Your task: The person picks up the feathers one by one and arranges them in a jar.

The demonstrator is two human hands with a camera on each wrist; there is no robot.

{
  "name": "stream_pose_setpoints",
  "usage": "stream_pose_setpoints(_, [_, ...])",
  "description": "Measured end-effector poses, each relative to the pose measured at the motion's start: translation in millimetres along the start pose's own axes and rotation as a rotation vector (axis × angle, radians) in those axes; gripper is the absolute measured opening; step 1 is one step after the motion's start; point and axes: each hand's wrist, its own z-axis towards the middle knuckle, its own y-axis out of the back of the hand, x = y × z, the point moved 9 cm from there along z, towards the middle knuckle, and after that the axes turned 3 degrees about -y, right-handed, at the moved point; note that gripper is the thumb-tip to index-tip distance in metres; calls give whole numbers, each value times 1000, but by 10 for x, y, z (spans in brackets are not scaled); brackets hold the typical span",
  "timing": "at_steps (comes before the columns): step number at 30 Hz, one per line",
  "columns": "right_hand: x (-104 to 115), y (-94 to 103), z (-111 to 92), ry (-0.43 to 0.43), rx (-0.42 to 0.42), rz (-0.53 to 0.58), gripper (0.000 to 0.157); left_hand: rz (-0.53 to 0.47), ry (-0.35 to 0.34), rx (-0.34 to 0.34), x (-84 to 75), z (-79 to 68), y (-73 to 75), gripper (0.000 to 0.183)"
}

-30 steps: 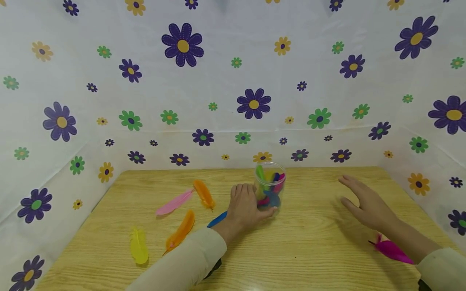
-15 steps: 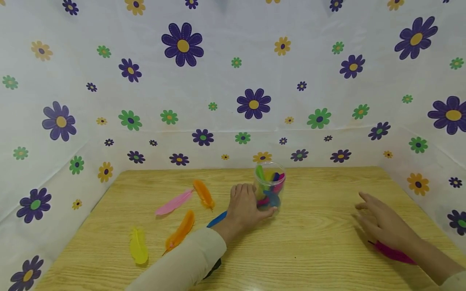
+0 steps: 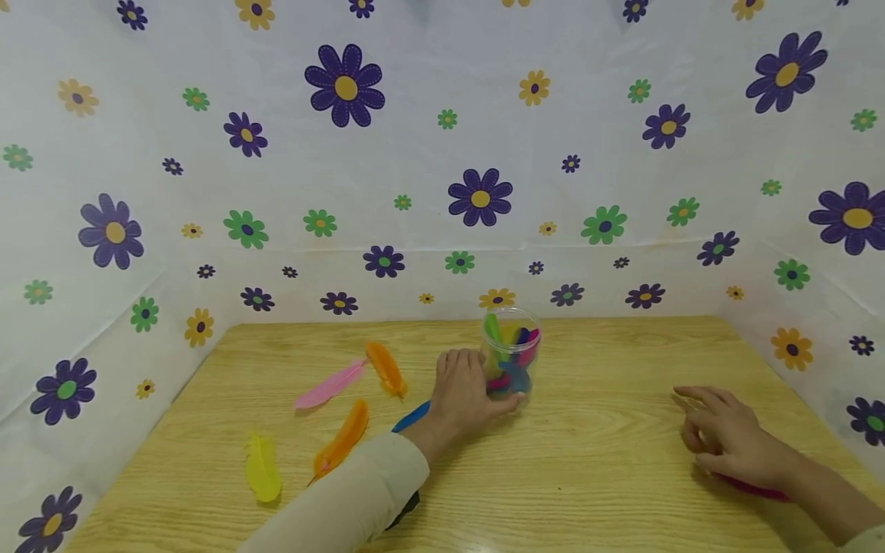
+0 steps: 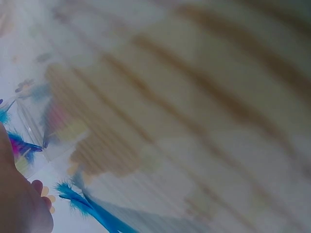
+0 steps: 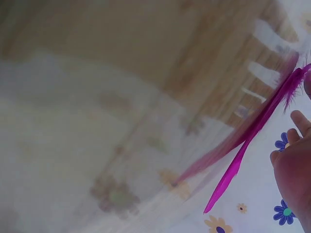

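Fingers: left hand (image 3: 459, 392) curled round jar (image 3: 510, 348), far middle | right hand (image 3: 740, 444) right at magenta feather (image 5: 252, 132), near right, can't tell if gripping! | Step: feather pickup, it seems | Next: calls for light pinch, jar steady

my left hand (image 3: 462, 388) grips the clear jar (image 3: 510, 351) just past the desk's (image 3: 567, 453) middle, towards 12 o'clock, with green, yellow, blue and pink pieces inside. the blue feather (image 3: 412, 416) pokes out from behind my wrist. at 3 o'clock my right hand (image 3: 736, 442), fingers bent, covers most of the magenta feather (image 3: 754, 488); i can't tell if they touch. the yellow feather (image 3: 263, 468) lies towards 8, one orange feather (image 3: 341, 439) at 9, the pink feather (image 3: 330, 386) at 10, another orange feather (image 3: 386, 370) near 11.
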Motion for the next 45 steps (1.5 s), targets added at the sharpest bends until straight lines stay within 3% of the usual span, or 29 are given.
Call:
stream_pose_setpoints(13, [-43,-14,13,-39,39,-28,43,-2,-6,-17,-2,-6,17,82])
stream_pose_setpoints(22, [119,40,166,58,-100,-109,41,-9,7,-2,10,-6,2,82])
stream_pose_setpoints(27, [205,18,267,88,-118,-161,27,0,4,-13,10,-8,3,82])
stream_pose_setpoints(36, [224,-17,460,-78,-31,-146,11,9,-7,-36,12,-9,11,82])
stream_pose_setpoints(42, [285,34,511,-99,-99,-207,11,3,-2,-16,20,-7,-4,84])
stream_pose_setpoints(45, [237,74,530,-188,-138,-83,12,1,-3,-14,21,-4,-6,84])
